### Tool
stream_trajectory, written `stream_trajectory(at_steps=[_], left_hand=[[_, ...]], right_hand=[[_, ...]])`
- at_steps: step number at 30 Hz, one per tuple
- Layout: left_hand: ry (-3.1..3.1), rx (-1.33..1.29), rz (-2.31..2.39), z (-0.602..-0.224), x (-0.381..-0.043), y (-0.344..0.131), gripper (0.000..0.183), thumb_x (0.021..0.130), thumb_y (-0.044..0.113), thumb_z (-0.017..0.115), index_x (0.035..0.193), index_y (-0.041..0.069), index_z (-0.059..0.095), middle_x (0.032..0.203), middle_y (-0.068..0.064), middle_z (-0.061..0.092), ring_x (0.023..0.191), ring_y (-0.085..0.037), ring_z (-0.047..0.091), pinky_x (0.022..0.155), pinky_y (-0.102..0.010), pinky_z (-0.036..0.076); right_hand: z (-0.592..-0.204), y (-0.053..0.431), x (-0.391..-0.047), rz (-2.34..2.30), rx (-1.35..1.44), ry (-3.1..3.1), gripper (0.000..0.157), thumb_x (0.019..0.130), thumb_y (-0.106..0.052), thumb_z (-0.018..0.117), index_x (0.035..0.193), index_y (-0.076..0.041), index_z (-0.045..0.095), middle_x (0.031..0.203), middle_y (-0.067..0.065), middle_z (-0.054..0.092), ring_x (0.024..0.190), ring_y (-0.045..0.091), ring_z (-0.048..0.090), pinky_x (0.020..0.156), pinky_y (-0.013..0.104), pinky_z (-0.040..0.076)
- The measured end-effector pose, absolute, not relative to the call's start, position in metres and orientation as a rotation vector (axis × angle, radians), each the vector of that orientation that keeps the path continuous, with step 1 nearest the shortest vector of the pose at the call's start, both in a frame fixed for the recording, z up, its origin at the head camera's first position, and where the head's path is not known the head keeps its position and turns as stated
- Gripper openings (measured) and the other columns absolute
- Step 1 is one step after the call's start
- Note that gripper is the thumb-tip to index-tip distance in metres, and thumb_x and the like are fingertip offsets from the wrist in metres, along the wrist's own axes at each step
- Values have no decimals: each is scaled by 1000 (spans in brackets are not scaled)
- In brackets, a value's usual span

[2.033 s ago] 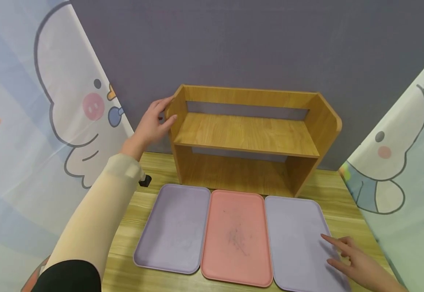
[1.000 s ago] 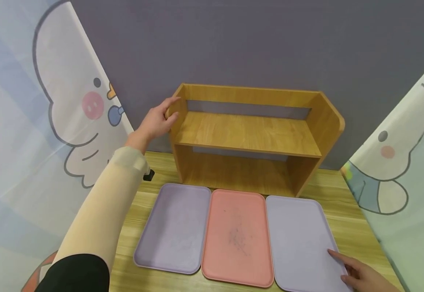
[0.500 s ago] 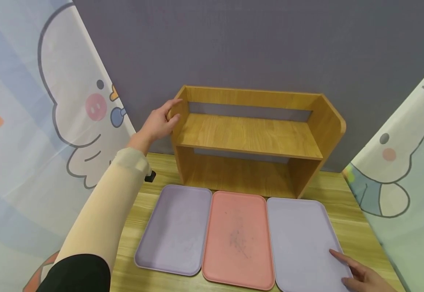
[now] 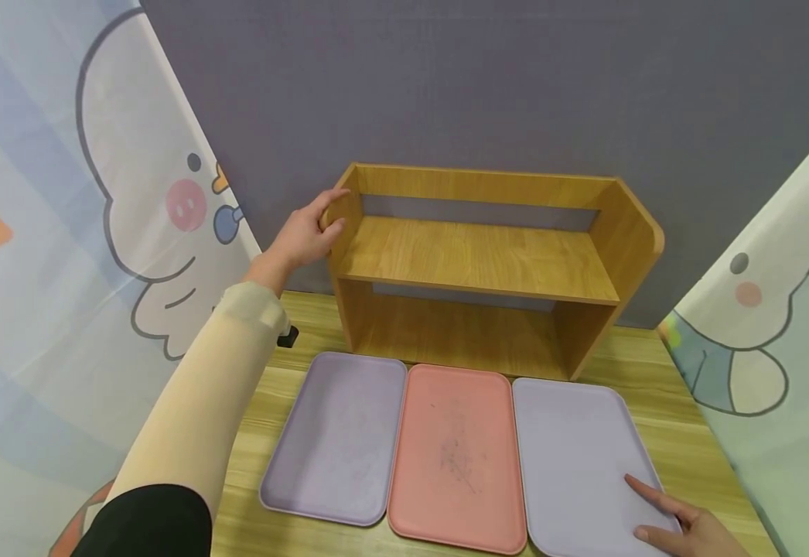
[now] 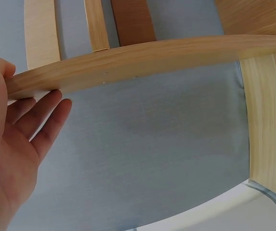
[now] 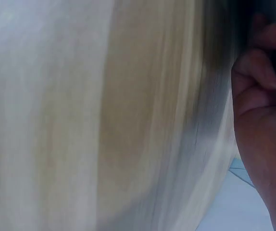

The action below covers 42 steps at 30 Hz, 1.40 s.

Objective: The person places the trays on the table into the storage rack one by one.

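Observation:
A wooden two-tier desktop shelf stands against the grey backdrop. My left hand grips the front edge of its left side panel, thumb on the inner side. In the left wrist view, the fingers of my left hand lie along the panel's outer face. My right hand is at the right edge of the pale lavender tray, index finger and thumb stretched out over its surface. The right wrist view shows other fingers of that hand bent in shadow beside the tray's edge.
A purple tray and a pink tray lie left of the lavender one, side by side on the wood-grain table. Cartoon-printed cloths hang at both sides, with a grey backdrop behind.
Since two seconds ago, my right hand has moved down along the lavender tray's right edge. My left hand's thumb and fingers have shifted slightly on the shelf panel. The shelf and trays stay put.

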<state>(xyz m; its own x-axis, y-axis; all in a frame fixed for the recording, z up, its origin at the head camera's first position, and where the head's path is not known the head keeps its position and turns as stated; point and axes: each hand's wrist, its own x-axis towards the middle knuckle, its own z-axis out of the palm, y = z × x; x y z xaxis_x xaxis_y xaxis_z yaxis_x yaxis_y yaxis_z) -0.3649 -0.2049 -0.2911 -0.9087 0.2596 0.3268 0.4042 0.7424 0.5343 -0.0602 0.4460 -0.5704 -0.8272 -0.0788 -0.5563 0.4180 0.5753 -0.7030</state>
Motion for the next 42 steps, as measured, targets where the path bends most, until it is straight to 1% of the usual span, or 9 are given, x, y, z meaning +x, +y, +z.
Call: stream_trajectory(at_steps=[2, 7, 10, 15, 18, 26, 28, 34, 42], left_hand=[[-2718, -526, -913, -291, -364, -205, 60, 114, 32, 54, 171, 34, 37, 59, -1, 45, 59, -25, 60, 62, -41, 49], [-2730, -532, -925, -289, -363, -203, 60, 114, 31, 55, 171, 38, 36, 63, -2, 47, 65, -27, 65, 66, -42, 51], [-2741, -529, -927, -289, -362, -203, 61, 114, 32, 54, 171, 40, 35, 65, -3, 49, 69, -30, 68, 68, -41, 52], [-2753, -520, -915, -288, -361, -203, 61, 114, 33, 54, 171, 40, 34, 66, -5, 51, 71, -29, 68, 68, -41, 53], [-2754, -520, -908, -287, -361, -204, 61, 114, 33, 54, 171, 37, 34, 67, -5, 52, 70, -27, 66, 68, -41, 53], [-2749, -514, -892, -285, -361, -207, 61, 114, 32, 55, 172, 35, 34, 66, -4, 50, 69, -26, 65, 66, -41, 51], [-2746, -518, -885, -285, -361, -207, 62, 114, 31, 55, 172, 35, 34, 65, -3, 49, 67, -26, 63, 66, -41, 50], [-2750, -525, -874, -285, -360, -206, 62, 114, 34, 54, 172, 34, 34, 65, -3, 47, 64, -26, 59, 67, -42, 49], [-2774, -510, -884, -287, -361, -205, 63, 114, 32, 55, 172, 39, 32, 69, -5, 49, 66, -27, 60, 69, -42, 50]], right_hand=[[-565, 444, -60, -1179, 258, 2301, 85, 100, -48, 79, 169, -18, 40, 173, 36, 27, 112, -21, 49, 87, 16, 56], [-561, 439, -58, -1110, 302, 2374, 86, 98, -51, 80, 169, -21, 41, 170, 34, 36, 108, -21, 49, 85, 16, 55], [-561, 436, -55, -1136, 354, 2370, 87, 95, -52, 83, 168, -25, 44, 170, 35, 36, 114, -9, 56, 85, 17, 56], [-558, 428, -51, -1200, 428, 2358, 90, 90, -52, 88, 166, -29, 47, 171, 36, 31, 132, 23, 64, 85, 21, 60], [-551, 424, -51, -1132, 392, 2409, 91, 92, -54, 85, 168, -27, 42, 170, 35, 35, 135, 28, 63, 84, 19, 59], [-527, 404, -55, -1119, 275, 2433, 85, 100, -51, 77, 171, -32, 35, 171, 31, 37, 115, -13, 56, 86, 17, 55], [-523, 396, -56, -1162, 276, 2419, 84, 100, -49, 78, 171, -32, 36, 172, 30, 34, 113, -15, 55, 86, 17, 55], [-513, 372, -62, -1075, 267, 2491, 86, 97, -54, 80, 170, -30, 40, 172, 29, 38, 127, 12, 58, 84, 16, 51], [-500, 342, -69, -1076, 189, 2543, 82, 97, -50, 81, 168, -29, 46, 170, 24, 45, 149, 36, 49, 90, 14, 47]])
